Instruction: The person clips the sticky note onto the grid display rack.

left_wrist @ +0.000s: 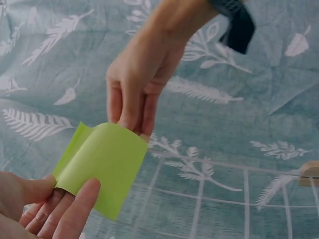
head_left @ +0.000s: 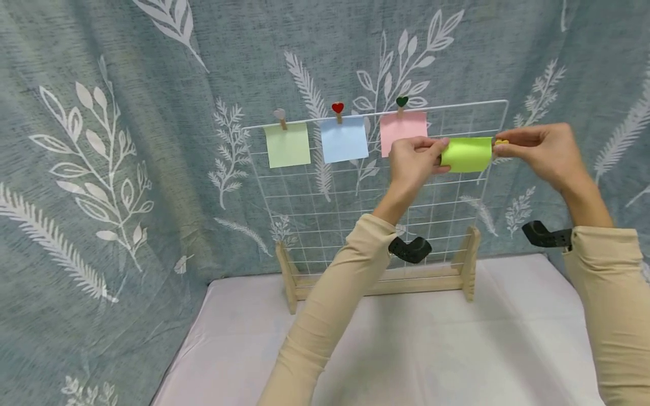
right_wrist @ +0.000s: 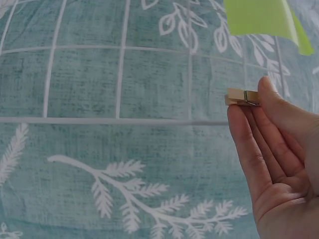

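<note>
A bright green paper note (head_left: 466,155), slightly curved, is pinched at its left edge by my left hand (head_left: 412,163). In the left wrist view the thumb lies at one corner, with fingers on both faces. My right hand (head_left: 545,149) is at the note's right side, pinching a small wooden clothespin (right_wrist: 241,97) between thumb and fingers. A yellow heart (head_left: 501,142) decorates the clothespin. Both hands are in front of the upper right part of a white wire grid (head_left: 472,105). In the right wrist view the clothespin is apart from the note.
Along the grid's top bar hang a pale green note (head_left: 288,149), a pale blue note (head_left: 344,142) and a pink note (head_left: 403,127), each under a heart clothespin. A wooden stand (head_left: 471,262) carries the grid on a white-covered table (head_left: 437,349). A leaf-patterned curtain (head_left: 152,225) hangs behind.
</note>
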Demonstrator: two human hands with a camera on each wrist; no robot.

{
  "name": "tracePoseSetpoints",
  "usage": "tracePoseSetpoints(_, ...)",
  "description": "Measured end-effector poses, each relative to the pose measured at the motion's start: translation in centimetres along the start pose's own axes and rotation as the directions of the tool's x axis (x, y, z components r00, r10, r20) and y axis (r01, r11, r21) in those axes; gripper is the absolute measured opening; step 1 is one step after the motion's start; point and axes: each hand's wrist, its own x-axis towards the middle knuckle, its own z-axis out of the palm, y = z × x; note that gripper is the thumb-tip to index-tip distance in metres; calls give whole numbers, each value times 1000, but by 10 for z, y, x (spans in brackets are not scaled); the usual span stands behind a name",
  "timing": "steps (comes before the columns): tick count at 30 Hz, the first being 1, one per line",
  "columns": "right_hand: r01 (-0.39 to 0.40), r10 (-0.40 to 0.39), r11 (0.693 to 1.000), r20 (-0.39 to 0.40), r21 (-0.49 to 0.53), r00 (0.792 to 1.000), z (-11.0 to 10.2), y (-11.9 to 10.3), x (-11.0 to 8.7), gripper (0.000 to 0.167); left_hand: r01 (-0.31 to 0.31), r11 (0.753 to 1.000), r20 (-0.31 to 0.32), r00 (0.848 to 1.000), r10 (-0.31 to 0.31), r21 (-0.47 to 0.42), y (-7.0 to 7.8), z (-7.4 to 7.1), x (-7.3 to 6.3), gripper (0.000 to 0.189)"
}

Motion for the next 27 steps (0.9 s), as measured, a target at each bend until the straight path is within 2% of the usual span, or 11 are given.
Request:
tracePoseSetpoints(6,37,-33,996,-49,85,998,-7,-10,7,29,17,1000,-50,999,-16,26,8,1,12,17)
tracePoseSetpoints(10,79,-67,985,-85,155,994,-14,-20,13,22,20,999,-69,997,-17,43,8,3,18,17)
tracePoseSetpoints(14,101,-82,979,-108,180,991,-20,-34,20,19,10,998,-90,996,-4,66,7,4,23,17)
tracePoseSetpoints(21,122,-116,987,-58,108,992,-16,-56,34,27,-12,997,-126,992,22,77,4,3,28,16)
tracePoseSetpoints(27,77,-76,997,-33,26,997,-10,-70,48,33,-60,988,-121,990,77,139,3,7,28,15)
